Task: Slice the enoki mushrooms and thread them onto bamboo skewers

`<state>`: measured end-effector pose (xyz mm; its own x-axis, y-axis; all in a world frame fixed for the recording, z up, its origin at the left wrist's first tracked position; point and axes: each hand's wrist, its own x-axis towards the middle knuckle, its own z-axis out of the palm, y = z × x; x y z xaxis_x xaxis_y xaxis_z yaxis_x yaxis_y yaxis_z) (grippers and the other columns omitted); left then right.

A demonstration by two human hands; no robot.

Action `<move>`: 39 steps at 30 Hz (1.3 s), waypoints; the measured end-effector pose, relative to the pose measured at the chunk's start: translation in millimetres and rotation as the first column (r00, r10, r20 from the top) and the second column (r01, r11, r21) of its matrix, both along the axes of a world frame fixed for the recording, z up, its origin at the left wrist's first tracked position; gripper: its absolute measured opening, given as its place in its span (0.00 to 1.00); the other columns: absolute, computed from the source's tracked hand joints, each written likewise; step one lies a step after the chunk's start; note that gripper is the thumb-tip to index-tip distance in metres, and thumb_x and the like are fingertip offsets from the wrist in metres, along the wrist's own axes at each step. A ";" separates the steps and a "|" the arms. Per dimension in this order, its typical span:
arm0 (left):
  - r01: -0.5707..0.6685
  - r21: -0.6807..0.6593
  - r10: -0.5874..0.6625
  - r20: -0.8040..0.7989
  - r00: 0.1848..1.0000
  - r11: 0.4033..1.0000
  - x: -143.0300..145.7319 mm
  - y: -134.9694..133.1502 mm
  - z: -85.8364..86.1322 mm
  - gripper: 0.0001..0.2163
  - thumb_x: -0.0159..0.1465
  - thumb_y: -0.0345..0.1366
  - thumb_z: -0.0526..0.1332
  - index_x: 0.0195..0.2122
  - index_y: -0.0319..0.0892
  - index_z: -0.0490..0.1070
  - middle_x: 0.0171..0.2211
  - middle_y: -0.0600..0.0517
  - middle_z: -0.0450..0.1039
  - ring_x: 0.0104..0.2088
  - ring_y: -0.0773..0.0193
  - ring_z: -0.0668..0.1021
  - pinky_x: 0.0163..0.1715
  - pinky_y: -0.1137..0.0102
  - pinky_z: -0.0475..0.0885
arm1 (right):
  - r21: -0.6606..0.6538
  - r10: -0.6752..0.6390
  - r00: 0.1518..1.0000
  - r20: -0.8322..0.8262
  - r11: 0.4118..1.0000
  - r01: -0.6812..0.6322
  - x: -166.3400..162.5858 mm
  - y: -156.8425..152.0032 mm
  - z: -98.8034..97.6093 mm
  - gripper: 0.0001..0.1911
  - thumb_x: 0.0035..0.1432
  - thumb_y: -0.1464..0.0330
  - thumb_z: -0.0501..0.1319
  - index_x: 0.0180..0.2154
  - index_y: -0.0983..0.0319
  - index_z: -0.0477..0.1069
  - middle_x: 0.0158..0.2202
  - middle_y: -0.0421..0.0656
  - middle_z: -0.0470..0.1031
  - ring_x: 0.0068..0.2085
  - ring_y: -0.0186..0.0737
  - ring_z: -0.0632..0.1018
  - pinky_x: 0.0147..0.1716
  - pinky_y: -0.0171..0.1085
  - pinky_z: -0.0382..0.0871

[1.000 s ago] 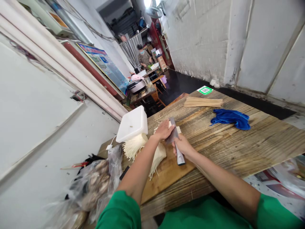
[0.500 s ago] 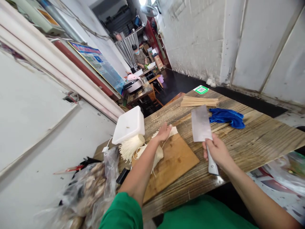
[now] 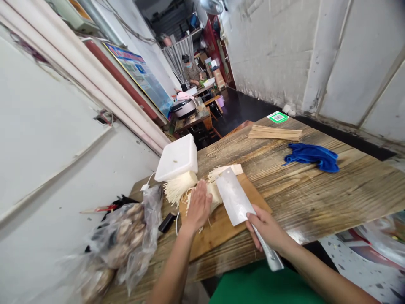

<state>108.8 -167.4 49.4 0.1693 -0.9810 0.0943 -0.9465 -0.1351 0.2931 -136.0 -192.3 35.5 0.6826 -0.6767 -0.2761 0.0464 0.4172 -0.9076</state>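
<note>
My right hand (image 3: 267,230) is closed round the handle of a cleaver (image 3: 234,196), its broad blade slanting over the wooden cutting board (image 3: 218,238). Flat on a bunch of enoki mushrooms (image 3: 214,195) lies my left hand (image 3: 199,204), fingers stretched out and together. Behind the blade, a flattened portion of enoki (image 3: 236,169) rests at the board's far edge. Another thick enoki bundle (image 3: 182,185) sits left of my left hand, its thin stems fanning toward me. The blade hides part of the board and of the mushrooms.
A white plastic box (image 3: 177,158) stands behind the enoki. Wooden skewers (image 3: 275,133), a blue cloth (image 3: 313,157) and a QR card (image 3: 278,117) lie on the table (image 3: 316,194). Plastic bags of brownish contents (image 3: 129,230) and a black object (image 3: 167,222) are at left. A person (image 3: 191,71) sits far back.
My left hand has drawn back from the far enoki portion onto the nearer bunch. The cleaver has moved left, from beside the blue cloth to over the board.
</note>
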 end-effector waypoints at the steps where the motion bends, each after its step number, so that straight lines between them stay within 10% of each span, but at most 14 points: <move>1: 0.020 0.000 -0.020 0.026 0.999 1.000 -0.4 1.6 -4.7 0.32 0.70 0.49 0.35 0.68 0.32 0.41 0.69 0.41 0.41 0.69 0.58 0.45 0.67 0.52 0.40 | 0.001 0.005 1.000 -0.005 1.000 -0.005 2.7 0.9 -1.6 0.15 0.55 0.54 0.51 0.31 0.58 0.54 0.22 0.28 0.62 0.11 0.25 0.64 0.07 0.26 0.54; 39: -0.004 -0.004 0.004 -0.018 1.000 1.000 -5.1 -7.9 -14.1 0.33 0.69 0.48 0.35 0.68 0.27 0.40 0.69 0.37 0.38 0.69 0.58 0.43 0.67 0.56 0.41 | -0.104 0.013 0.995 -0.100 0.994 -0.023 65.0 -9.0 -5.6 0.07 0.59 0.62 0.46 0.32 0.57 0.49 0.19 0.27 0.59 0.10 0.27 0.64 0.07 0.28 0.56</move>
